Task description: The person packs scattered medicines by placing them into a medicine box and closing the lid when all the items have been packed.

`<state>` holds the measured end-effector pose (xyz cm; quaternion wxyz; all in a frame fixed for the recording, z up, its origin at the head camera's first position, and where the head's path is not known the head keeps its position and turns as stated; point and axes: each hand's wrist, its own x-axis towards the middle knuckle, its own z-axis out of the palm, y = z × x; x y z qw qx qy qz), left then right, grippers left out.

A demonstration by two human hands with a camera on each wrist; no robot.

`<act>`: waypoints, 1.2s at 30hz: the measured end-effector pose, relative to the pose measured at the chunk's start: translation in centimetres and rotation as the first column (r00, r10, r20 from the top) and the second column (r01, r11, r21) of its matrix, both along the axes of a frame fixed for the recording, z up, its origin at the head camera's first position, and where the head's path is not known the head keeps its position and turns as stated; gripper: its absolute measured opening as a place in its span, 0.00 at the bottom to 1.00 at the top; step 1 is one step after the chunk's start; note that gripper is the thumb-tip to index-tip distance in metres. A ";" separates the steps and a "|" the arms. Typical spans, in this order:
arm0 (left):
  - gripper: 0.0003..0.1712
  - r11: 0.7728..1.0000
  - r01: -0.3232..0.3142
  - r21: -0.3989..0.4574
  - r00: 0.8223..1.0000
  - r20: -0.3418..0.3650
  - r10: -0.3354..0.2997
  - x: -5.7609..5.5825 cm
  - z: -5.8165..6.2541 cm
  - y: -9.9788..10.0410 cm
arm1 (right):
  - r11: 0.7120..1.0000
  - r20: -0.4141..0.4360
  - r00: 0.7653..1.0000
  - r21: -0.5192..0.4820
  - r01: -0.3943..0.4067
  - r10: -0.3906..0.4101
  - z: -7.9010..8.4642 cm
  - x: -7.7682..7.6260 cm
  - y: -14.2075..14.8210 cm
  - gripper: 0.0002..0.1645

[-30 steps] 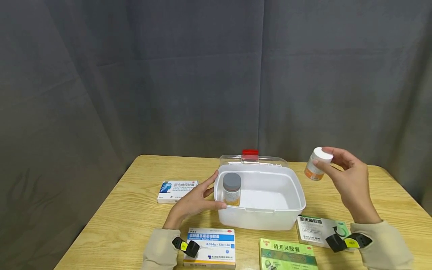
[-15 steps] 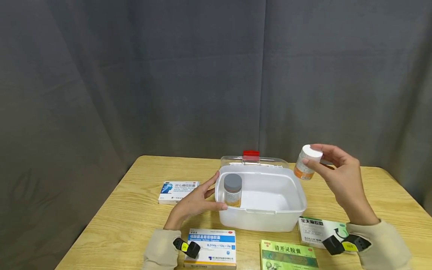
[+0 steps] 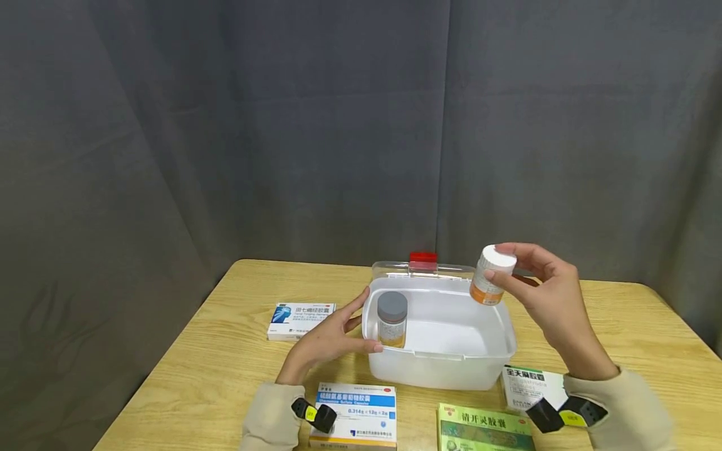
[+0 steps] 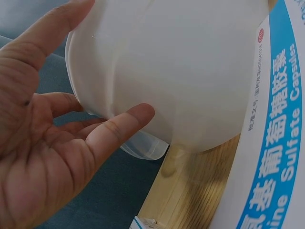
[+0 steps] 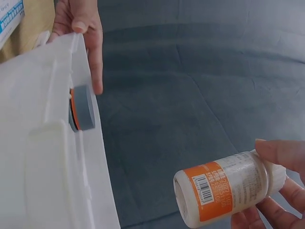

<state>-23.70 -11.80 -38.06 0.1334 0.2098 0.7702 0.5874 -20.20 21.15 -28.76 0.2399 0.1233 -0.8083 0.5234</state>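
My right hand [image 3: 543,282] pinches a white-capped pill bottle [image 3: 484,285] by its cap, between thumb and fingers. The bottle, white with an orange label band, tilts over the right end of a white plastic box [image 3: 417,369]. In the right wrist view its base and barcode show beyond the fingertips. My left hand [image 3: 329,344] rests against the left end of this box, thumb at the front rim and fingers spread along the side. Inside, at the left, a grey-capped pill bottle [image 3: 392,319] stands upright; the right wrist view shows just its cap [image 5: 84,108] above the rim.
Behind the box lies its clear lid with a red latch [image 3: 423,261]. Medicine boxes lie around it on the wooden table [image 3: 192,369]: a white one [image 3: 299,322] at left, a blue-and-white one [image 3: 355,416] and a green one [image 3: 482,429] in front, another white one [image 3: 533,391] at right.
My right hand has carried the white-capped pill bottle leftward, from right of the box to over its right end. The left hand has stayed at the box's left end.
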 end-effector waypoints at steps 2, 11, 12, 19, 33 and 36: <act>0.60 1.000 0.004 0.006 1.000 -0.001 -0.004 0.0 -0.1 0.0 | 1.000 0.008 1.000 0.005 -0.011 0.011 -0.1 0.1 -0.4 0.24; 0.60 1.000 0.014 0.011 1.000 -0.011 -0.014 0.2 0.1 0.1 | 0.994 0.011 0.995 -0.029 -0.101 0.101 -0.4 0.3 -1.9 0.23; 0.60 1.000 0.014 0.010 1.000 -0.013 -0.014 0.2 0.1 0.1 | 0.994 0.010 0.994 -0.032 -0.109 0.109 -0.4 0.3 -2.0 0.23; 0.60 1.000 0.014 0.005 1.000 -0.023 -0.013 0.2 0.2 0.1 | 0.987 0.029 0.987 -0.038 -0.155 0.156 -0.6 0.1 -3.2 0.22; 0.60 1.000 0.018 0.008 0.999 -0.032 -0.018 0.2 0.2 0.1 | 0.969 0.088 0.965 -0.057 -0.242 0.246 -2.3 -0.5 -5.5 0.21; 0.60 1.000 0.019 0.007 0.999 -0.033 -0.019 0.2 0.3 0.1 | 0.963 0.090 0.959 -0.061 -0.264 0.269 -2.6 -0.5 -6.0 0.20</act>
